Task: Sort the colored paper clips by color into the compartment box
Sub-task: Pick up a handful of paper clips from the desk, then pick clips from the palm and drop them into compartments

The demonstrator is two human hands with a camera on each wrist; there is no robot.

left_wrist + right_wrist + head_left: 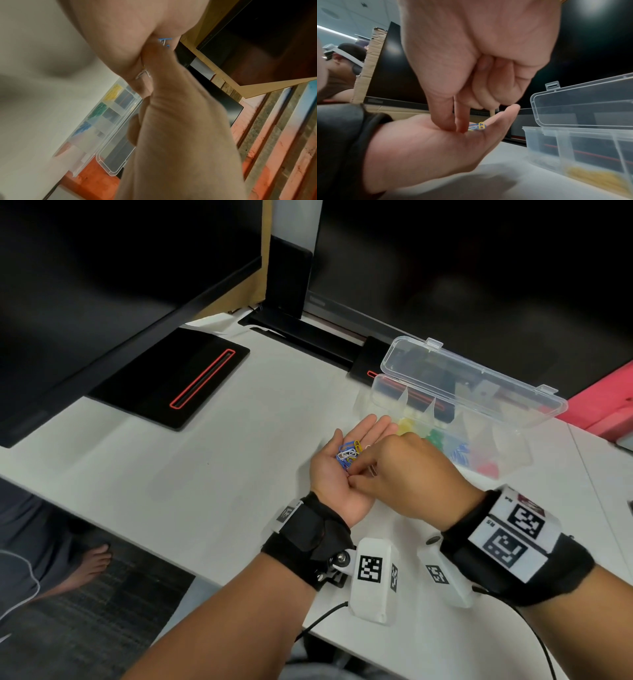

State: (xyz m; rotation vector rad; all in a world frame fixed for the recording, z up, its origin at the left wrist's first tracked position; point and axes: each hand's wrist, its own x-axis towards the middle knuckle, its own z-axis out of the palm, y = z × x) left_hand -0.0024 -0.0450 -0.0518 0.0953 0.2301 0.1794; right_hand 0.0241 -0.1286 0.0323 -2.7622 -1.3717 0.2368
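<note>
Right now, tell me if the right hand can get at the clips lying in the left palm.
Probably yes: the left hand lies open, palm up, and the right hand has its fingertips down beside the clips, with nothing between.

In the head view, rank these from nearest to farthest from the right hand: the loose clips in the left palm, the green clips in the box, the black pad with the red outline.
1. Loose clips, in the left palm, under the right hand fingertips.
2. Green clips, in the compartment box, just beyond the knuckles.
3. Black pad, far left on the table.
</note>
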